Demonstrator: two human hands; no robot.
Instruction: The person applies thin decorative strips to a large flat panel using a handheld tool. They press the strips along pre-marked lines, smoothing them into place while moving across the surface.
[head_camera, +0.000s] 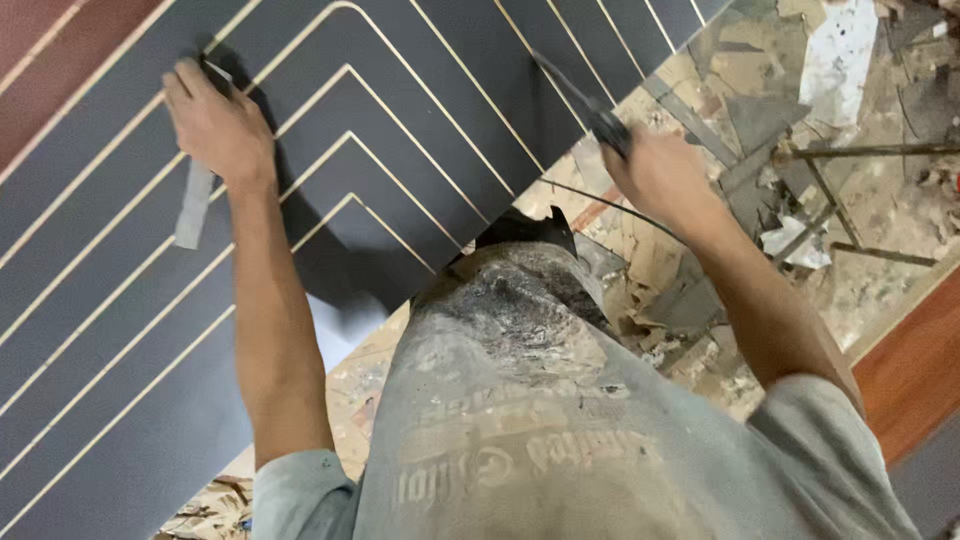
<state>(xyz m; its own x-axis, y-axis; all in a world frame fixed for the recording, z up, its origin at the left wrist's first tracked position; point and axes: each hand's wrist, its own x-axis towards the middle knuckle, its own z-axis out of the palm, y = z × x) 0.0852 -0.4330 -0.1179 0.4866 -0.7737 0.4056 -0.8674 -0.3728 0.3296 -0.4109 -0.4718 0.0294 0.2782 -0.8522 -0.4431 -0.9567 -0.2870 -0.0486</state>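
Dark grey panel (420, 90) striped with thin pale gold chevron lines; small grey strip (194, 205) on it. Black tool (600, 118). Grey shirt (560, 440), stained dark. Reddish-brown board (915, 370); mottled tan worktop (870, 270).

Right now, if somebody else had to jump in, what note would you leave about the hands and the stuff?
Left hand: pressed flat on the dark panel, on the upper end of a grey strip.
Right hand: closed on a dark-handled tool at the panel's edge; a thin wire curves beneath it.
Panel: thin gold lines in V shapes, lying over a scrap-littered floor.
Done: gold lines sit across the visible panel.
Left: cannot tell; the grey strip sits loosely.
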